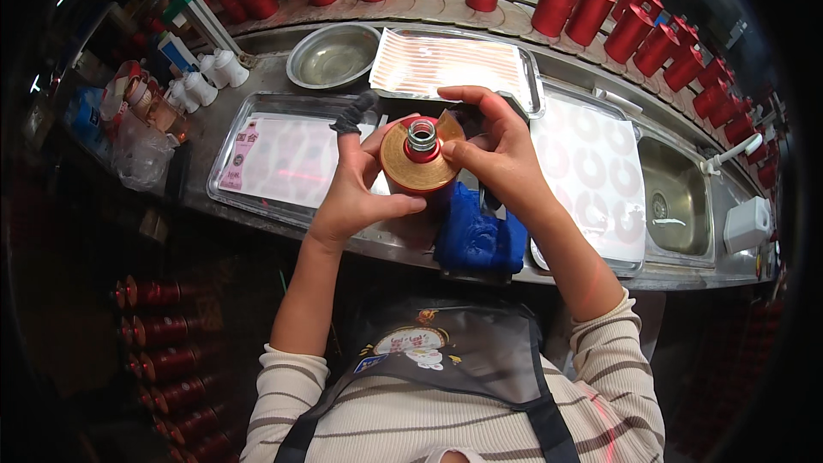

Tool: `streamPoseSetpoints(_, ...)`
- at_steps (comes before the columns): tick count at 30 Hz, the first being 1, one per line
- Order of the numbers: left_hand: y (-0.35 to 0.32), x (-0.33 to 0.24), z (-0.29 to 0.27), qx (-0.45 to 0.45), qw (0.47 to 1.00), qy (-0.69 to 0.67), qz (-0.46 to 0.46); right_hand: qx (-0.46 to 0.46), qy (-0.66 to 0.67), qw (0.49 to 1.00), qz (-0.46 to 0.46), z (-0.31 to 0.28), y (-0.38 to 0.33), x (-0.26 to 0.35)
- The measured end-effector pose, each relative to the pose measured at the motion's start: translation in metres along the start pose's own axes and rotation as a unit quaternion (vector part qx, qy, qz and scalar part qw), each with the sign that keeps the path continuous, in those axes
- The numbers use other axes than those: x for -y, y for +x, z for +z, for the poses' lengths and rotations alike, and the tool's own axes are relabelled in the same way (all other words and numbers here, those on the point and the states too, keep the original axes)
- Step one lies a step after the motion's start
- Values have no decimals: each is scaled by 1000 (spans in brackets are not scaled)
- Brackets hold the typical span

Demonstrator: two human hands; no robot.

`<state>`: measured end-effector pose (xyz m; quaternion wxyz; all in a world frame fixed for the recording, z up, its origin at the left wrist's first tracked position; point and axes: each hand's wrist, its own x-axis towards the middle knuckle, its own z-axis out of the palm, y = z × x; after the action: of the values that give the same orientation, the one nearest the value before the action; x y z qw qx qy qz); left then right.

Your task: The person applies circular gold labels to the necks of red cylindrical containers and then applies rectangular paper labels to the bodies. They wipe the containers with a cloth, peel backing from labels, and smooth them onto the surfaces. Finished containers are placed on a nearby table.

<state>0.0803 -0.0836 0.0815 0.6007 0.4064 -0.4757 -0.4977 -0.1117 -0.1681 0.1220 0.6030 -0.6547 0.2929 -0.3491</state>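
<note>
Two hands meet over the near edge of the counter, and between them I hold one red bottle with its long axis pointing almost straight up at my head camera, so I look down into its open silver mouth. It hangs above the near edge, just over a blue cloth lying at that edge.

My left hand is the carrier: its fingers wrap the bottle from the left and from below, clamped on the body, and its forefinger wears a dark sleeve. My right hand comes in from the right and from above, its fingers pinched on a gold label, a ring around the neck, with one corner lifted toward the far edge. Both hands touch the bottle; the right one is nearer the loose corner.

Behind it lie steel trays with sheets of label backing, then a round steel bowl toward the far edge. A sink sits at the right end. Rows of red bottles line the far edge. The bottle itself is glossy red, the neck narrow, the mouth uncapped.
</note>
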Motion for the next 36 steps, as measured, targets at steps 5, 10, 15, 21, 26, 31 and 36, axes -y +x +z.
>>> streamPoseSetpoints(5, -13, 12, 13, -73, 962, 251, 80, -59, 32, 995, -79, 15, -7, -16)
streamPoseSetpoints(10, -4, -1, 0, 35, 993, 96, 52, -74, 59, 992, -78, 13, -9, -13)
streamPoseSetpoints(15, -7, 7, 4, -8, 975, 206, 80, -82, 80, 992, -53, 16, -10, -14)
streamPoseSetpoints(21, -4, 5, -4, 23, 985, 160, 55, -55, 51, 997, -31, 11, -11, -12)
streamPoseSetpoints(26, 12, -6, -16, 121, 990, 65, 12, -73, 65, 995, -18, 13, -13, -5)
streamPoseSetpoints(31, 11, -14, -20, 122, 992, -45, 2, -135, 99, 986, -5, 15, -13, -11)
streamPoseSetpoints(36, 2, -15, 7, -7, 999, -43, -18, -92, 99, 991, 26, 23, -13, -10)
